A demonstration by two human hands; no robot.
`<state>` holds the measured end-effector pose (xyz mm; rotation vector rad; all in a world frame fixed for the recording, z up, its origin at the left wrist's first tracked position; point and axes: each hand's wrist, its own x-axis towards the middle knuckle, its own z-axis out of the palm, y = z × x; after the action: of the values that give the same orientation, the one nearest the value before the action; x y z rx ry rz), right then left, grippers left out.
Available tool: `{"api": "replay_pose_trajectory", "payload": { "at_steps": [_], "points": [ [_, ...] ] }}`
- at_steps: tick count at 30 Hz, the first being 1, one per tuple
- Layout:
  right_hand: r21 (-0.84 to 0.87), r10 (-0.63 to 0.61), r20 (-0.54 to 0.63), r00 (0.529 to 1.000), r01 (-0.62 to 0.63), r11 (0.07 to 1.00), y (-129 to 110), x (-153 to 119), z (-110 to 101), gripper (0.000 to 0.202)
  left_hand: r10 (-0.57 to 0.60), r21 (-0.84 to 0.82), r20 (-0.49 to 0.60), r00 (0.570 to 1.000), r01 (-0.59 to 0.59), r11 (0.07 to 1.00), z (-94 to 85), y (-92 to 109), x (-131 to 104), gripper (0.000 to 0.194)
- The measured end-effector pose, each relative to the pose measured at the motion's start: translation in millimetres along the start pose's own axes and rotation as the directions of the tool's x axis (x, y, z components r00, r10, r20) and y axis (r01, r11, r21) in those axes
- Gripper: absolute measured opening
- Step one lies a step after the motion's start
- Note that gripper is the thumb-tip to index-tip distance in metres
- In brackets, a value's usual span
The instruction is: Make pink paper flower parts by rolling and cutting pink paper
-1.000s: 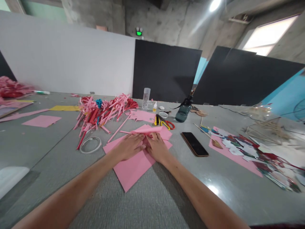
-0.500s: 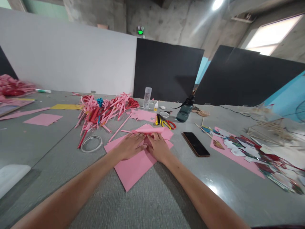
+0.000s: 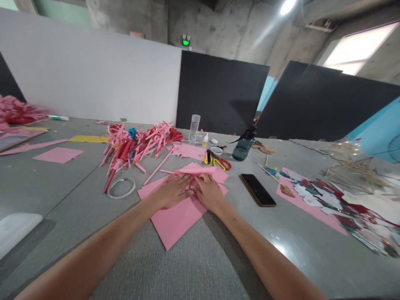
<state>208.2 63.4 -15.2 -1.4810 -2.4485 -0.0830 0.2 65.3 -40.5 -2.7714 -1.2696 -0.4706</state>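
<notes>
Pink paper sheets (image 3: pixel 175 227) lie in front of me, one corner pointing toward me. Their far edge curls over into a loose roll (image 3: pixel 198 170). My left hand (image 3: pixel 171 191) rests flat on the paper, fingers stretched out to the roll's near side. My right hand (image 3: pixel 210 192) lies beside it, fingers apart and slightly bent, tips touching the roll. Both thumbs almost meet between the hands. The paper directly under the palms is hidden.
Beyond the paper are scissors (image 3: pixel 222 163), a glue bottle (image 3: pixel 205 140), a clear bottle (image 3: pixel 194 128) and a dark bottle (image 3: pixel 243 146). A phone (image 3: pixel 258 190) lies right; a tape ring (image 3: pixel 121 188) and a heap of pink strips (image 3: pixel 125 143) lie left.
The view has shifted very slightly. Both hands stay on the paper in nearly the same pose, and the roll looks unchanged.
</notes>
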Motion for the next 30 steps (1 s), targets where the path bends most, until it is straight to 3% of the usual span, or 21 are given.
{"api": "replay_pose_trajectory", "payload": {
  "at_steps": [13, 30],
  "points": [
    [-0.011, 0.008, -0.003, 1.000, -0.008, 1.000, 1, 1, 1, 0.039, 0.009, -0.020, -0.006, 1.000, -0.009, 1.000, -8.9, 3, 1, 0.058],
    [-0.027, 0.011, 0.050, 0.999, -0.010, 1.000, 1, -1, 1, 0.046, -0.005, -0.008, 0.032, 0.999, 0.006, 1.000, 9.7, -8, 2, 0.066]
  ]
}}
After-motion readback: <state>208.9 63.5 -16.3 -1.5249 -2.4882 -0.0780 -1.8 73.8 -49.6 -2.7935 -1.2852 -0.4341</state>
